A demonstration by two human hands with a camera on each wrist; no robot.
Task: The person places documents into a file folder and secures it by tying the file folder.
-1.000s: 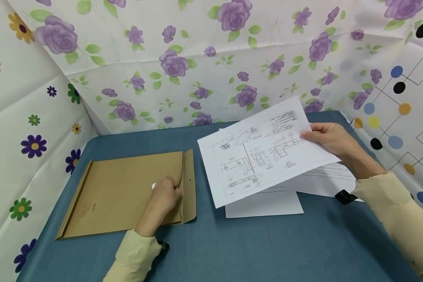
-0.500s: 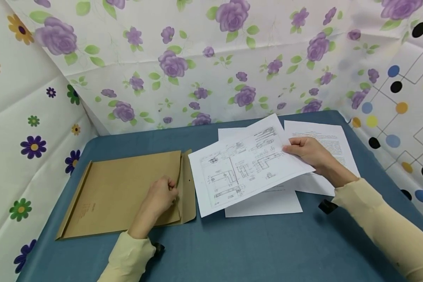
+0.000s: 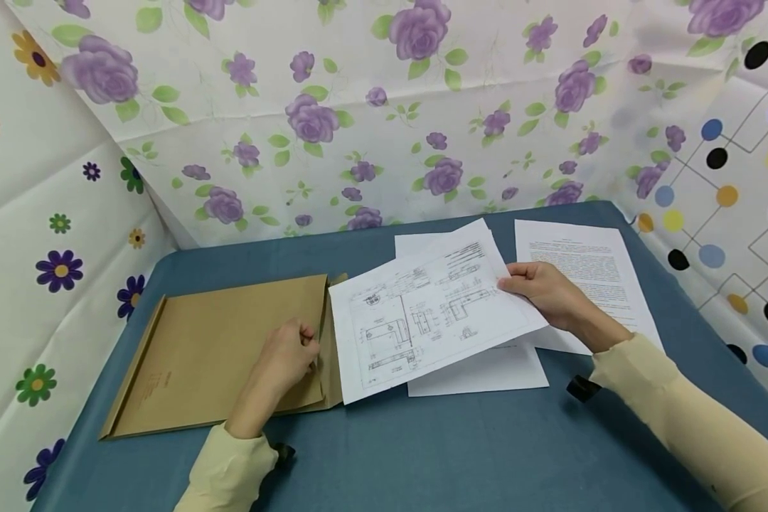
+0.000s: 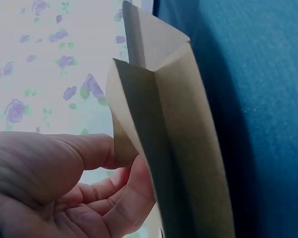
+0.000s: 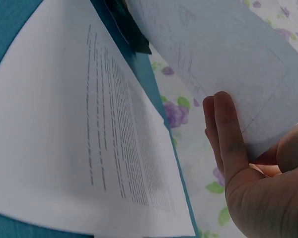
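Observation:
A brown paper envelope (image 3: 205,355) lies on the left of the table, its flap side facing right. My left hand (image 3: 284,359) pinches the upper layer at its mouth between thumb and fingers. In the left wrist view that layer is lifted and the envelope's mouth (image 4: 188,124) gapes. My right hand (image 3: 547,291) grips the right edge of a sheet with technical drawings (image 3: 422,320), thumb on top. The sheet is tilted above the table, and its left edge overlaps the envelope's flap in the head view. Straight fingers (image 5: 228,129) back the sheet in the right wrist view.
Partly hidden under the drawing lies another white sheet (image 3: 486,377). A sheet of printed text (image 3: 579,267) lies at the back right, partly behind my right hand. Blue cloth covers the table (image 3: 435,455). A flowered curtain (image 3: 358,107) hangs along the back.
My right hand has moved left and down with the drawing sheet, whose left edge now reaches over the flap. More of the printed sheet shows. My left hand has shifted slightly left, still gripping the envelope.

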